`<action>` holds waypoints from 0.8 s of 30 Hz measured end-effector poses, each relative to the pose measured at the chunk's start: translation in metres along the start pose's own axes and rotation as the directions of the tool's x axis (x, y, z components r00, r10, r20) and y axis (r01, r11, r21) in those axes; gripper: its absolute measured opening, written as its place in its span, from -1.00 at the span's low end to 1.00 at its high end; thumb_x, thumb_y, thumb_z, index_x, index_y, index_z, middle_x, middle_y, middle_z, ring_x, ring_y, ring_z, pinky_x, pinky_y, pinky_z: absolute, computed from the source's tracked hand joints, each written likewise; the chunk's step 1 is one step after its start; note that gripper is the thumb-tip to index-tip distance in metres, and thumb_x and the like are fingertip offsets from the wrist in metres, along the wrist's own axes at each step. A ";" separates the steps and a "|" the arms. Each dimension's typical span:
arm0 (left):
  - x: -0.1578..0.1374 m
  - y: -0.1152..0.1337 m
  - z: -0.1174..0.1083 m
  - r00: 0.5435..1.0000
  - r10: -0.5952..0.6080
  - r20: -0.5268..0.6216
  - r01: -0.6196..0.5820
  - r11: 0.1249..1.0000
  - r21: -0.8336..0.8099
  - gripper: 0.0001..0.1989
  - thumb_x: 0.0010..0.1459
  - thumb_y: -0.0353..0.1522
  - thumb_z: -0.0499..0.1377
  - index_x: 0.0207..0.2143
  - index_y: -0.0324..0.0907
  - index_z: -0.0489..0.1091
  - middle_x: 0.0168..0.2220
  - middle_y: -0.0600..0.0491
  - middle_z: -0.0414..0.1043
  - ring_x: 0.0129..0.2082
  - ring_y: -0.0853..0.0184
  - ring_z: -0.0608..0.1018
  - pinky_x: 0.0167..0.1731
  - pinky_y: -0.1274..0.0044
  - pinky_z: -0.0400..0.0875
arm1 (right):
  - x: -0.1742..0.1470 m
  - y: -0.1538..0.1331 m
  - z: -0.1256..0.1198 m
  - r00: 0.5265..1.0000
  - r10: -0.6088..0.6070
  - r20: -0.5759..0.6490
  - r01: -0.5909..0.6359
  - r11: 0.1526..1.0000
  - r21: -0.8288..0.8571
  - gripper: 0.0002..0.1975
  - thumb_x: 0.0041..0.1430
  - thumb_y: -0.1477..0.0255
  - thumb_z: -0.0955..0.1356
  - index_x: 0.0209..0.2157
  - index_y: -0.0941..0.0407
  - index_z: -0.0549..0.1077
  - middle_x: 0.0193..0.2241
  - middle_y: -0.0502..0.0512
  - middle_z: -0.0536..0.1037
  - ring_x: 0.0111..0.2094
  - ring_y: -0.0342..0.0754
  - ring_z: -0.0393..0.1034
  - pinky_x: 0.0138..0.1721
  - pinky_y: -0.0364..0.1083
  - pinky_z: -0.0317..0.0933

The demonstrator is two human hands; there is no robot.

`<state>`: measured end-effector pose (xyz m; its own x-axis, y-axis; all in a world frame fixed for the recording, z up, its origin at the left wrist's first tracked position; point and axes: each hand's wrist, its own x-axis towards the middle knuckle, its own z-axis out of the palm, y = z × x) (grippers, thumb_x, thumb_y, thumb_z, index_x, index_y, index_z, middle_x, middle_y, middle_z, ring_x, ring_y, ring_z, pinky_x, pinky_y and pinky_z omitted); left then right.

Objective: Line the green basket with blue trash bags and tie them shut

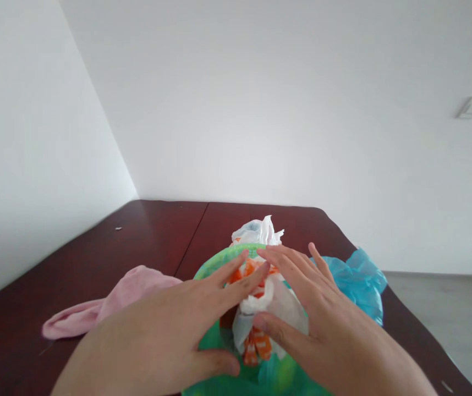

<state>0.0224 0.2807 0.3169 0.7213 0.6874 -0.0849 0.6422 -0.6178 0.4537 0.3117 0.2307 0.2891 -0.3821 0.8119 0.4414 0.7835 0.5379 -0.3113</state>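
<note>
A green basket [215, 263] stands on the dark red table in front of me. Inside it lies a crumpled white plastic bag [284, 308] with orange print. My left hand [178, 319] is over the basket's left side, fingers stretched out above the bag. From the right, my right hand [314, 302] reaches over the basket with its fingers spread and its thumb near the bag. Whether any fingertip touches the bag, I cannot tell. Both hands hide much of the basket's rim and contents.
A pink cloth [124, 300] lies left of the basket. On the right is a blue plastic bag [357, 283], and behind the basket another white plastic bag [258, 231]. The dark red table [162, 225] meets white walls; its right edge drops to a grey floor [446, 308].
</note>
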 end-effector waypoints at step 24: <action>0.007 0.013 0.003 0.954 0.259 0.152 -0.218 0.945 -0.245 -0.34 0.31 -0.03 0.50 0.44 0.21 0.66 0.37 0.08 0.74 0.31 -0.09 0.77 0.46 0.25 0.59 | 0.001 0.003 0.018 0.996 -0.017 0.089 0.019 1.000 -0.019 -0.51 0.69 0.19 0.43 0.52 -0.08 0.52 0.45 0.14 0.67 0.53 0.25 0.53 0.75 0.54 0.03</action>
<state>0.0362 0.2767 0.3194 0.8939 0.4374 -0.0984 0.3863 -0.6400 0.6642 0.3047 0.2376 0.2733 -0.4375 0.8195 0.3702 0.7852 0.5488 -0.2869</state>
